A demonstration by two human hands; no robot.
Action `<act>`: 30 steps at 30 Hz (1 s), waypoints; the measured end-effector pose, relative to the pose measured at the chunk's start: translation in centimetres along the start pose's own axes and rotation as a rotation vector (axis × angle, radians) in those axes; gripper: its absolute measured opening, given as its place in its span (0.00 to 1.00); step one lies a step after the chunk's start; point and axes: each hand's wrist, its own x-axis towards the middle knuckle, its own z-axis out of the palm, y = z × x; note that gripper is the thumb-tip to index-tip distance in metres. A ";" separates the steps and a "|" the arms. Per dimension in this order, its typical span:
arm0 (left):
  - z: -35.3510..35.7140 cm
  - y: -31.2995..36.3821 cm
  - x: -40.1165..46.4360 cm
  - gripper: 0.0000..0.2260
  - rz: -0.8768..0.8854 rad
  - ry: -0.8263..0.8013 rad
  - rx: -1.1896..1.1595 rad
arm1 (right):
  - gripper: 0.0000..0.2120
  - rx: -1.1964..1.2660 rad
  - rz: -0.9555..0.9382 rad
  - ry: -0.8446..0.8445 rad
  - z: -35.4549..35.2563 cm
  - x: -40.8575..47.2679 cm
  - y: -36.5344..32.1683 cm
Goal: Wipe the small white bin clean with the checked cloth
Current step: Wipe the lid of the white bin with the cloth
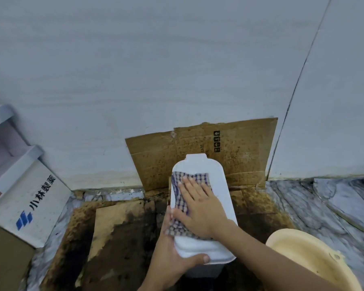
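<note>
The small white bin (200,166) stands on stained cardboard, seen from above with its lid facing me. A blue-and-beige checked cloth (180,198) lies spread across the lid. My right hand (200,208) presses flat on the cloth with fingers spread toward the far end. My left hand (172,259) grips the bin's near left edge, thumb over the front rim. The lower body of the bin is hidden beneath the lid and my hands.
Stained brown cardboard (240,148) leans on the white wall behind the bin and more covers the floor (118,238). A cream plastic basin (309,255) sits at the right. A white printed box (29,204) stands at the left on marble flooring (324,202).
</note>
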 end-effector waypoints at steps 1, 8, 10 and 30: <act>0.2 -0.1 0.1 0.66 -0.012 0.001 -0.038 | 0.40 0.031 -0.057 0.023 0.6 -1.9 -0.2; 0.9 -0.5 0.4 0.67 0.024 0.015 -0.015 | 0.37 -0.097 0.093 -0.019 -1.5 1.9 5.3; 0.8 -0.7 0.5 0.68 0.032 0.032 0.032 | 0.34 -0.090 0.140 -0.047 -1.5 5.8 4.9; 0.4 -0.4 0.5 0.66 0.031 0.012 0.009 | 0.32 -0.077 0.194 -0.053 -1.6 7.4 4.5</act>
